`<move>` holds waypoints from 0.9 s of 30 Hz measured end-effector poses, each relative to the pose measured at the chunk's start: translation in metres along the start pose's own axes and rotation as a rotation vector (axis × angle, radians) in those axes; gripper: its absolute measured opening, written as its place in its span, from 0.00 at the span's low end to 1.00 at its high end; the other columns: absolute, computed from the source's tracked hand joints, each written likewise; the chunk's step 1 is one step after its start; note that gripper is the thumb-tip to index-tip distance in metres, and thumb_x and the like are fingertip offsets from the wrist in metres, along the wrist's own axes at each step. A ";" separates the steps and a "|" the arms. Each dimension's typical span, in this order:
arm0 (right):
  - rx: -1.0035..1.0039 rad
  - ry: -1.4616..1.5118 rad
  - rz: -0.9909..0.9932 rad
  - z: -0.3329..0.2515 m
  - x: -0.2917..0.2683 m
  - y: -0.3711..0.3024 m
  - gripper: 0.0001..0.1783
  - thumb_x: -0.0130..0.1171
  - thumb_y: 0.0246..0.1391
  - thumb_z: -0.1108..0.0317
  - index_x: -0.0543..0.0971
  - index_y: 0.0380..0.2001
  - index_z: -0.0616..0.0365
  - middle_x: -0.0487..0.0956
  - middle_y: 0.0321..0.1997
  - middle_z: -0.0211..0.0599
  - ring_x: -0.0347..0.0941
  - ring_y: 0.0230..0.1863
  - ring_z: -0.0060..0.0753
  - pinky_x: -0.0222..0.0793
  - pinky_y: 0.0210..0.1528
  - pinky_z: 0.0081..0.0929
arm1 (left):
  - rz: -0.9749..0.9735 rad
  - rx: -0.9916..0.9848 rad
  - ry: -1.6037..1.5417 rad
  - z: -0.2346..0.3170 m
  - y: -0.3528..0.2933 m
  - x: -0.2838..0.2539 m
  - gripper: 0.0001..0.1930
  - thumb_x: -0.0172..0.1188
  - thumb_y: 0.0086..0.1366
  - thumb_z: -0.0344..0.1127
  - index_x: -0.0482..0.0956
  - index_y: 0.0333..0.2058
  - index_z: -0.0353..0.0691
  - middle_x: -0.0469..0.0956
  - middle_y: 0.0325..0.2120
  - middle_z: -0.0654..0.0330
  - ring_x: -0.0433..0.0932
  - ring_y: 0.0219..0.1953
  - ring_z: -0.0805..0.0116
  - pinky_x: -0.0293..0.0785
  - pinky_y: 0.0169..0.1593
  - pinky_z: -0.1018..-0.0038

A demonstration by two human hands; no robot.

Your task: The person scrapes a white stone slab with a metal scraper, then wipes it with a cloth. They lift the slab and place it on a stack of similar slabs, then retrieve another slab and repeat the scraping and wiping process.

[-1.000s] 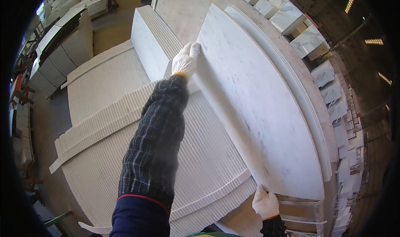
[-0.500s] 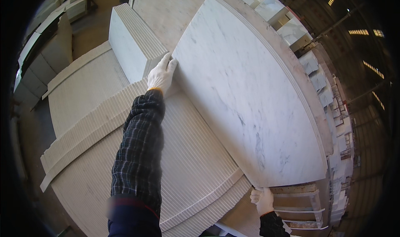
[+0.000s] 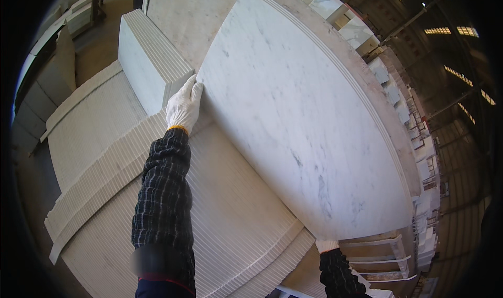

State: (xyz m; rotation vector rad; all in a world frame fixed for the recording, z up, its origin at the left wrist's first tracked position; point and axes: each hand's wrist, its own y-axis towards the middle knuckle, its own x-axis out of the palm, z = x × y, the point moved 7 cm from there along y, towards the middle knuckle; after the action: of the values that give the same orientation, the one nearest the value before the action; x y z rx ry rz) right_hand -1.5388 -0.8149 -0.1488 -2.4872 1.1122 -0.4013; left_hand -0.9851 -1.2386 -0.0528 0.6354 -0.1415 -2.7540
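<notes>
A large white marble slab with grey veins leans at the front of a row of similar slabs. My left hand, in a white knitted glove, is at the slab's far left corner, its fingers pressed together against the edge. Low on the right, my gloved right hand grips the slab's near lower corner; its fingers are hidden behind the stone. Just left of my left hand stands a stack of narrower white slabs.
Ridged pale stone strips lie packed below my left arm. A pale frame with crossbars stands beyond my right hand. More stone blocks line the far right side, and stacked slabs stand at far left.
The fingers of my right hand have gone out of sight behind the slab's lower corner. My left hand stays at the far corner; the scene has shifted left in view.
</notes>
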 end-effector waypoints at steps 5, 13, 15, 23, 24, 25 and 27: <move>0.003 0.117 0.014 0.004 0.018 -0.001 0.30 0.46 0.70 0.50 0.69 0.68 0.56 0.70 0.71 0.45 0.64 0.71 0.49 0.58 0.73 0.48 | 0.008 -0.031 0.053 -0.003 0.001 0.002 0.28 0.48 0.76 0.57 0.73 0.66 0.48 0.81 0.57 0.49 0.77 0.61 0.47 0.70 0.65 0.59; -0.032 0.479 0.121 -0.010 0.052 -0.019 0.36 0.46 0.72 0.43 0.66 0.71 0.57 0.66 0.75 0.44 0.60 0.74 0.50 0.52 0.77 0.49 | 0.207 0.152 0.350 0.029 -0.034 -0.029 0.31 0.50 0.77 0.51 0.65 0.70 0.37 0.66 0.69 0.46 0.64 0.71 0.48 0.61 0.72 0.58; -0.016 0.537 0.161 -0.007 0.045 -0.030 0.37 0.46 0.72 0.42 0.65 0.72 0.57 0.65 0.76 0.43 0.58 0.75 0.50 0.50 0.78 0.49 | 0.091 0.261 0.290 0.042 -0.080 -0.046 0.31 0.53 0.76 0.50 0.67 0.68 0.34 0.69 0.66 0.46 0.65 0.70 0.49 0.60 0.73 0.58; 0.106 0.307 -0.085 0.063 -0.060 -0.107 0.46 0.38 0.71 0.30 0.60 0.76 0.54 0.62 0.76 0.55 0.56 0.76 0.62 0.51 0.78 0.54 | -0.707 0.523 0.495 0.065 -0.424 -0.159 0.28 0.66 0.64 0.48 0.77 0.58 0.38 0.76 0.60 0.47 0.68 0.68 0.40 0.62 0.72 0.48; 0.151 0.284 -0.050 0.076 -0.073 -0.115 0.45 0.39 0.71 0.30 0.60 0.76 0.54 0.62 0.76 0.56 0.56 0.76 0.63 0.52 0.77 0.54 | -0.672 0.474 0.522 0.065 -0.453 -0.180 0.27 0.65 0.64 0.47 0.77 0.57 0.38 0.77 0.59 0.47 0.68 0.67 0.40 0.62 0.72 0.47; 0.170 0.217 -0.081 0.086 -0.081 -0.126 0.45 0.39 0.72 0.31 0.60 0.76 0.57 0.60 0.78 0.56 0.54 0.78 0.62 0.49 0.78 0.54 | -0.637 0.427 0.547 0.063 -0.478 -0.198 0.26 0.65 0.64 0.46 0.77 0.57 0.38 0.77 0.58 0.48 0.69 0.66 0.39 0.63 0.71 0.46; 0.193 0.052 -0.047 0.108 -0.095 -0.145 0.44 0.42 0.72 0.33 0.66 0.72 0.60 0.72 0.69 0.55 0.70 0.67 0.55 0.63 0.72 0.50 | -0.595 0.259 0.606 0.051 -0.515 -0.223 0.26 0.64 0.64 0.45 0.77 0.57 0.38 0.76 0.58 0.48 0.69 0.66 0.39 0.62 0.71 0.45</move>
State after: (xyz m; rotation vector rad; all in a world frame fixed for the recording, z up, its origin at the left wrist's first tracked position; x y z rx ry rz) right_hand -1.4619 -0.6295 -0.1884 -2.3481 0.9863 -0.5618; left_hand -0.9600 -0.6780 -0.0004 1.7962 -0.1944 -2.9305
